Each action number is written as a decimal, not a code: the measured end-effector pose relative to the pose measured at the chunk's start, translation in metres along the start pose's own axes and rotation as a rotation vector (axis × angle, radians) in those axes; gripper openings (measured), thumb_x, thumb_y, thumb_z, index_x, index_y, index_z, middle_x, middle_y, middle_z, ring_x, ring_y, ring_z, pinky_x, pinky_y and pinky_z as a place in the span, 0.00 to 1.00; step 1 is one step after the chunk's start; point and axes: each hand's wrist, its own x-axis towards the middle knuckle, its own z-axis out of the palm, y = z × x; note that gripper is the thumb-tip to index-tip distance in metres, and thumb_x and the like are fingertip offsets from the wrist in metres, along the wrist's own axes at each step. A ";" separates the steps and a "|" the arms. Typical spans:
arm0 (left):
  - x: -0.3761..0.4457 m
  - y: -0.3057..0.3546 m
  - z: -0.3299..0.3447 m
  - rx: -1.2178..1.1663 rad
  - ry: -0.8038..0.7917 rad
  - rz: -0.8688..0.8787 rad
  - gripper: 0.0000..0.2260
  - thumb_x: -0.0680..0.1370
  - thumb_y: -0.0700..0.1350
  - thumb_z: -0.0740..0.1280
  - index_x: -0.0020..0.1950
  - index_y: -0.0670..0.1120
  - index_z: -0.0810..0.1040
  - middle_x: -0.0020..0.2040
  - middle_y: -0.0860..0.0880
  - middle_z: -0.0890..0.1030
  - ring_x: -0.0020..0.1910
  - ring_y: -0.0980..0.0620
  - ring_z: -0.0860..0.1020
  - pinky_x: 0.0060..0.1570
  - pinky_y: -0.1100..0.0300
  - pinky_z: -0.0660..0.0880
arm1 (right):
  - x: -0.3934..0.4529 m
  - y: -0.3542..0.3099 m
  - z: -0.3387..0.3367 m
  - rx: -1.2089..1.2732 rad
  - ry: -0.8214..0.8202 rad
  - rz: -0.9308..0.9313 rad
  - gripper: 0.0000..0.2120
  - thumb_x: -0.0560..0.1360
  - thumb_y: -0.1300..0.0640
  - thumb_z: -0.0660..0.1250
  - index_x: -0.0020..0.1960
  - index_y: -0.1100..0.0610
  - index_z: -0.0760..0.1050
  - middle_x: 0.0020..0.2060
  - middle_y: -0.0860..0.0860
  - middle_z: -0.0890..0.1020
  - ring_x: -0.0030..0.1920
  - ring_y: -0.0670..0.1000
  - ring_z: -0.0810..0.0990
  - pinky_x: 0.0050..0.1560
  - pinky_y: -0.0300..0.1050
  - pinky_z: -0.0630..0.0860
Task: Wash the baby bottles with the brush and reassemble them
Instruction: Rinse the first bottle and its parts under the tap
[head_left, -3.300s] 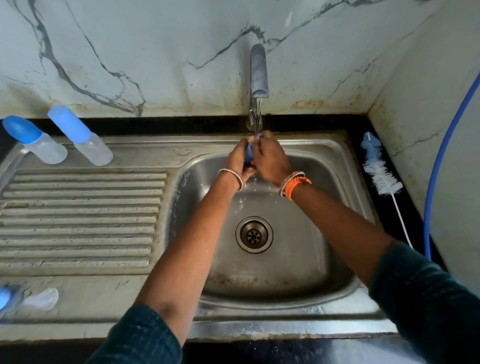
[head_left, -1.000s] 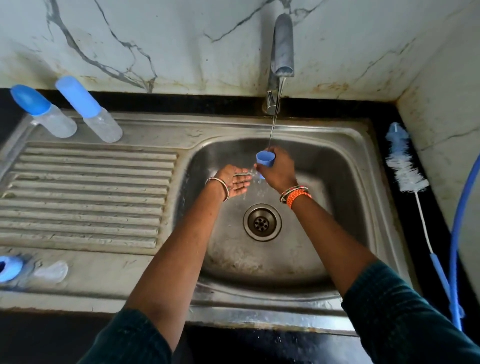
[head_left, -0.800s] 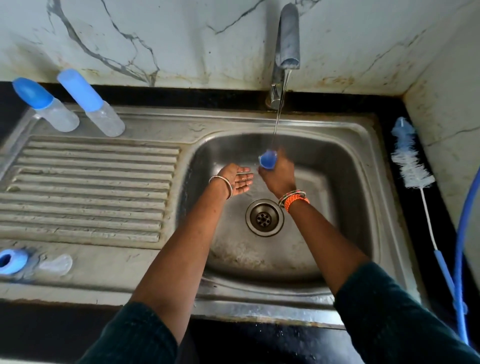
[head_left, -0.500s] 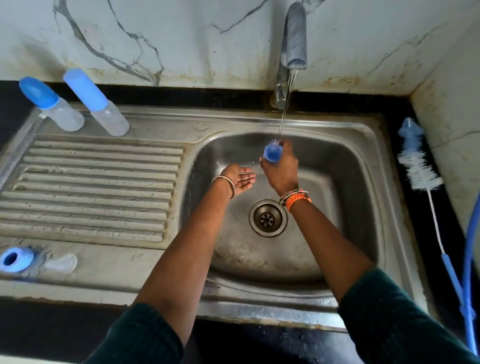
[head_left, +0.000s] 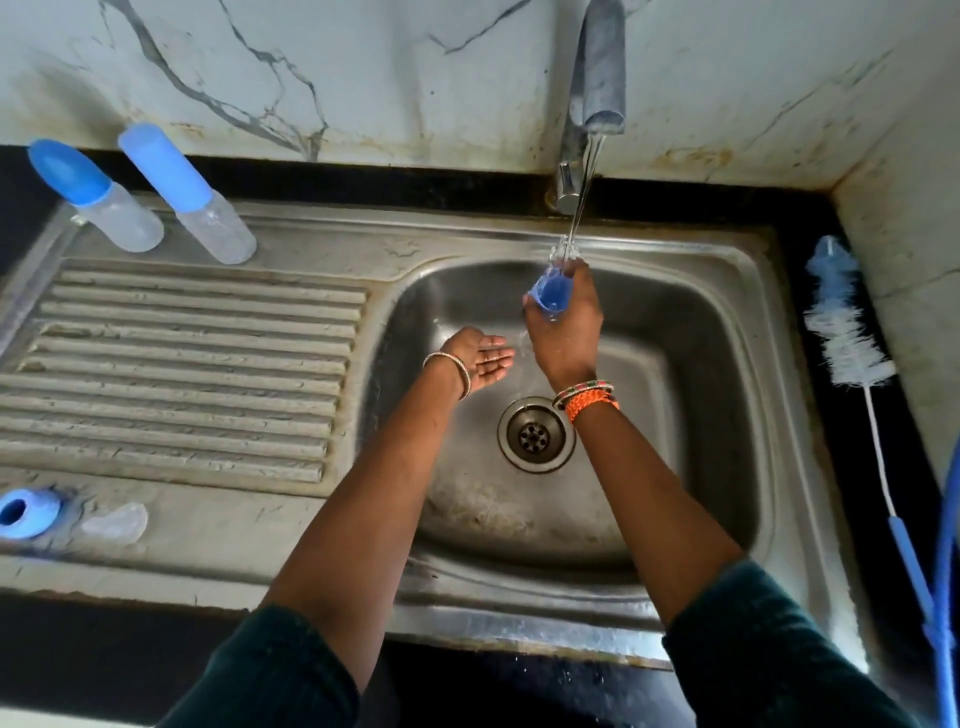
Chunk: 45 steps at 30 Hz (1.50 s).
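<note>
Right hand gripping blue bottle cap under tap stream above sink basin, left hand empty with fingers relaxed just left of it, two capped bottles far left on drainboard, bottle brush right of sink

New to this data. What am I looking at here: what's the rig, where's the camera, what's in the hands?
No robot: a person works with two bare hands. The single camera sits on their head, looking down into a steel sink. The right hand grips a small blue bottle cap under the water running from the tap. The left hand is open, palm up, holding nothing. On the drainboard, two capped baby bottles stand at the back; a blue ring and a clear teat lie near the front. The bottle brush lies on the counter to the right.
</note>
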 end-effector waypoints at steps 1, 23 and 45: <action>0.000 -0.001 0.001 0.009 0.003 -0.008 0.19 0.82 0.41 0.48 0.67 0.36 0.70 0.65 0.40 0.75 0.60 0.45 0.75 0.62 0.55 0.69 | -0.001 0.005 0.002 -0.037 -0.063 0.042 0.22 0.72 0.65 0.70 0.64 0.59 0.71 0.58 0.56 0.78 0.55 0.52 0.77 0.53 0.35 0.72; 0.009 0.002 0.008 -0.092 0.000 0.031 0.12 0.80 0.37 0.52 0.42 0.39 0.73 0.42 0.41 0.74 0.37 0.47 0.73 0.47 0.53 0.74 | 0.013 -0.011 -0.015 0.091 0.010 0.070 0.16 0.69 0.62 0.72 0.56 0.58 0.74 0.48 0.51 0.78 0.47 0.49 0.76 0.47 0.39 0.75; 0.006 0.004 0.004 -0.121 0.000 0.034 0.12 0.79 0.36 0.52 0.44 0.38 0.74 0.42 0.41 0.77 0.38 0.47 0.75 0.44 0.55 0.75 | 0.011 0.010 -0.023 -0.125 -0.220 0.018 0.18 0.71 0.61 0.72 0.58 0.60 0.73 0.55 0.55 0.78 0.51 0.50 0.75 0.51 0.42 0.74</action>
